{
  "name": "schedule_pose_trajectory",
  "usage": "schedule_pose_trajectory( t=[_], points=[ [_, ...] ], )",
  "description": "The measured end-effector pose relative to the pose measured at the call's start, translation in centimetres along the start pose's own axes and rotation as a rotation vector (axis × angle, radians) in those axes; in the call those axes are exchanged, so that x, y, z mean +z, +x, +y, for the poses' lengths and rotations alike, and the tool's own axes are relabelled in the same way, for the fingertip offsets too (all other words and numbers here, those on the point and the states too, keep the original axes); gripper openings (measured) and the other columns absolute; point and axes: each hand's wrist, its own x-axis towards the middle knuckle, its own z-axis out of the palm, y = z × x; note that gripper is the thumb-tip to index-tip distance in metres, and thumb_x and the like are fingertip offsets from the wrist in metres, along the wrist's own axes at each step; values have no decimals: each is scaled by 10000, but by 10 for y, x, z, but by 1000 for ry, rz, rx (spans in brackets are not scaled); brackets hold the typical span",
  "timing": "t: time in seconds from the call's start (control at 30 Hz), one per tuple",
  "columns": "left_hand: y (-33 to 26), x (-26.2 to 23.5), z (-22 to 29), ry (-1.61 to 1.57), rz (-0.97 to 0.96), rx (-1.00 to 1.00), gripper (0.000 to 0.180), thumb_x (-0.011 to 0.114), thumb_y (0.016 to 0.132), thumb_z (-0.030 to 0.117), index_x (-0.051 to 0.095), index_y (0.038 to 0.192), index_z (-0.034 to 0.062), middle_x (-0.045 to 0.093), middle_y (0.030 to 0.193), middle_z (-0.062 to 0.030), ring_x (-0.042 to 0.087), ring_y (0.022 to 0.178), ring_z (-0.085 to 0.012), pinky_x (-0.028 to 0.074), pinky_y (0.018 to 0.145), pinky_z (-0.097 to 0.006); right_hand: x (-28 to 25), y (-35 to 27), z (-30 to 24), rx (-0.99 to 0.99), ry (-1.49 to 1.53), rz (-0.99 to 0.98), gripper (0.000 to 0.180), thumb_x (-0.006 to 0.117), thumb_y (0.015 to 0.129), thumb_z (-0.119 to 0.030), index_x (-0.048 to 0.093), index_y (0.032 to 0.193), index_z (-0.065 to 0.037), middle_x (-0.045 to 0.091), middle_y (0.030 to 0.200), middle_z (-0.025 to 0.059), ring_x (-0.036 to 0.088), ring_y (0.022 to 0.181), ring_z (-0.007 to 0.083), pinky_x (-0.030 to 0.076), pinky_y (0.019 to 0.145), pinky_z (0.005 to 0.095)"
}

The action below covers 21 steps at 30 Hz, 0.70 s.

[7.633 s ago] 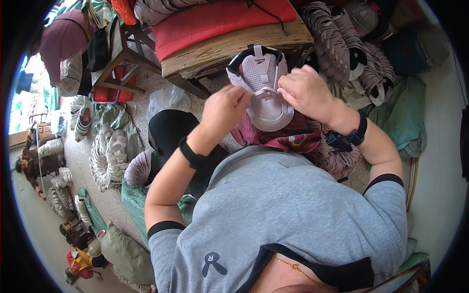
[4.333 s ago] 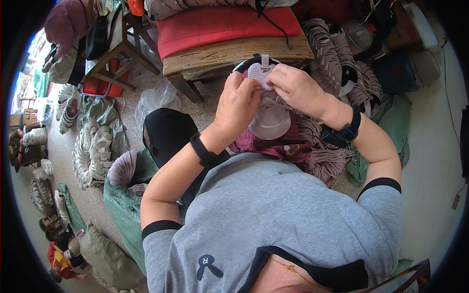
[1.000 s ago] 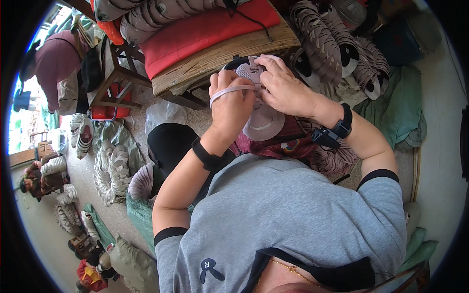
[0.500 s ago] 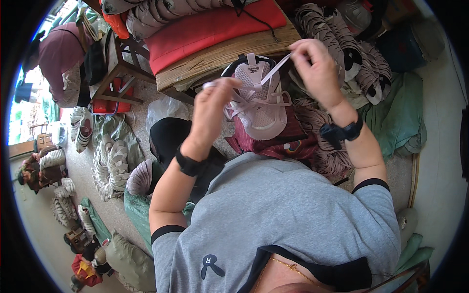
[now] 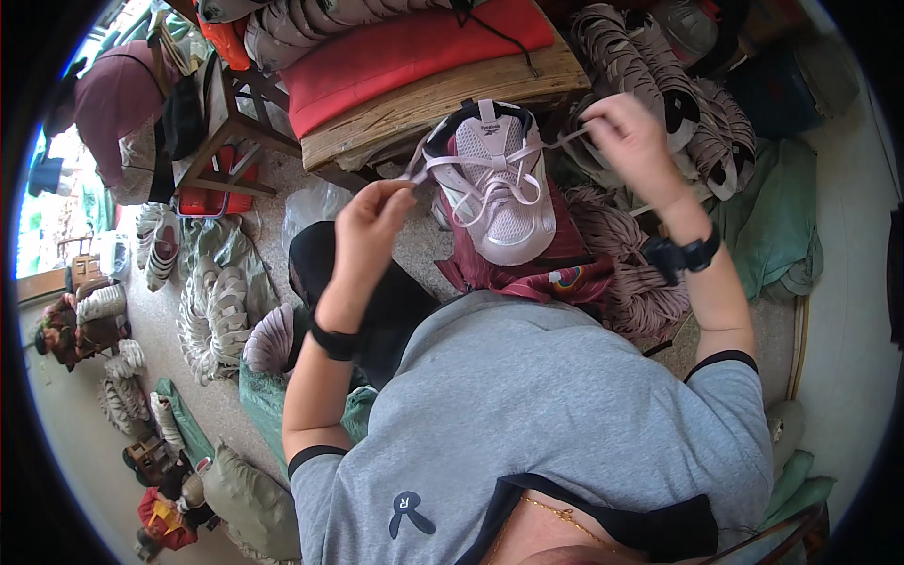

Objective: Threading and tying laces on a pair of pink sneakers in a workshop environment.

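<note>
A pale pink sneaker upper (image 5: 499, 202) lies in front of me, toe toward my body, on a dark red striped cloth (image 5: 565, 254) over my lap. Its pink shoelace (image 5: 497, 179) crosses the tongue and runs out to both sides. On the left, my left hand (image 5: 372, 217) pinches one lace end, held out beside the collar. My right hand (image 5: 626, 137) grips the other lace end, stretched out on the right. Both hands are closed and apart from the shoe itself.
Beyond the shoe stands a wooden bench (image 5: 433, 94) with a red cloth (image 5: 414, 61) and stacked uppers on it. Bundles of pinkish uppers (image 5: 640, 75) lie at the right, near green sacking (image 5: 767, 221). Rings of pale uppers (image 5: 215, 320) sit on the left floor. Another person (image 5: 113, 108) is at far left.
My hands have moved apart, the left one outward and nearer, the right one outward. The lace now stretches to both sides of the shoe instead of rising above the tongue.
</note>
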Motion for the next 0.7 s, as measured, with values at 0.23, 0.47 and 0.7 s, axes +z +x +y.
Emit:
schedule_pose_trajectory(
  t=[0.23, 0.47, 0.7],
  points=[
    [-11, 50, 14, 364, -85, 404, 246, 800, 747, 110, 662, 941, 48, 520, 945, -94, 552, 834, -228, 490, 702, -338, 45, -6, -66, -83, 108, -246, 159, 746, 803, -129, 634, 860, -31, 532, 867, 80, 578, 790, 190, 471, 691, 323],
    [1, 41, 6, 699, -47, 727, 218, 752, 737, 50, 636, 921, 43, 511, 968, -119, 556, 926, -311, 496, 784, -384, 37, 9, -54, 124, 259, -502, 189, 742, 784, -180, 653, 804, -15, 559, 850, 77, 581, 772, 196, 471, 681, 323],
    [1, 45, 12, 792, -219, 766, 264, 711, 735, 24, 617, 979, 61, 514, 1014, -110, 568, 961, -311, 497, 803, -394, 21, 21, -44, 561, 727, -801, 194, 735, 882, -193, 670, 799, -31, 577, 783, -37, 493, 699, 60, 424, 667, 229]
  ],
)
